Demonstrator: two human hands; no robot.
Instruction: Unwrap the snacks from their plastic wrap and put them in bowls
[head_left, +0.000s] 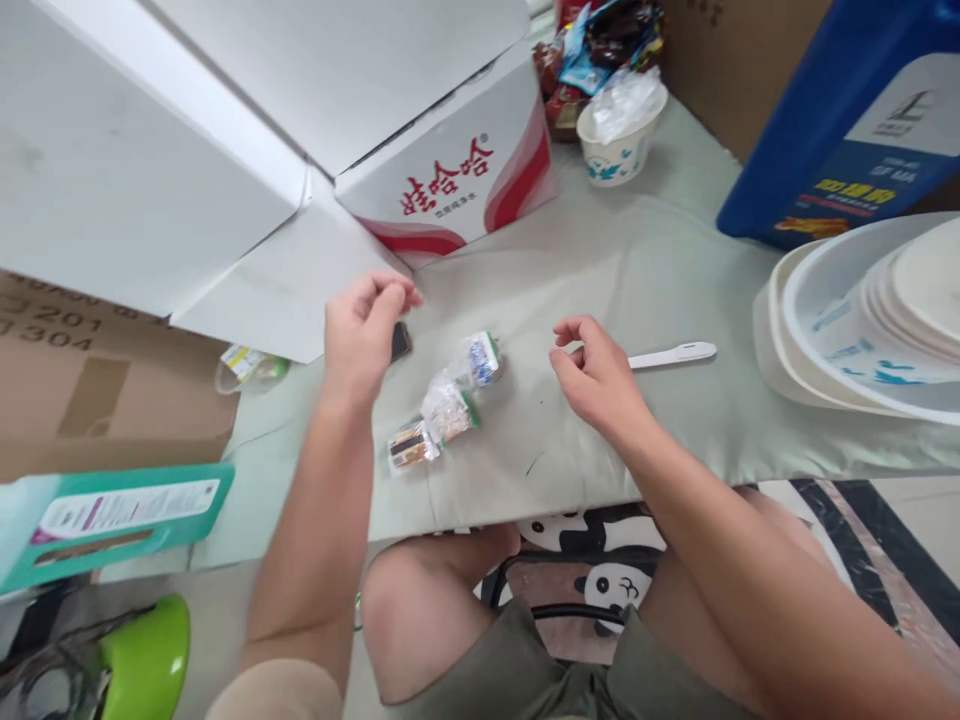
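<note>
My left hand (369, 325) is raised over the table near the white box, its thumb and fingers pressed together. Anything small in that pinch is too hidden to make out. My right hand (596, 372) hovers farther right, fingers loosely curled, with a gap between thumb and forefinger and nothing seen in it. Behind it lies a slim white handle-like tool (675, 355), whose left end the hand covers. Between my hands, small clear-wrapped packets lie in a slanting row: a blue-and-white one (482, 360), a middle one (448, 408) and a brown-striped one (411, 446).
A dark flat object (401, 342) sits partly behind my left wrist. Around the table stand an open white carton (450, 170), a paper cup (619, 155) with crumpled plastic, a blue jug (847, 130), white tubs (780, 330) and a green container (135, 515).
</note>
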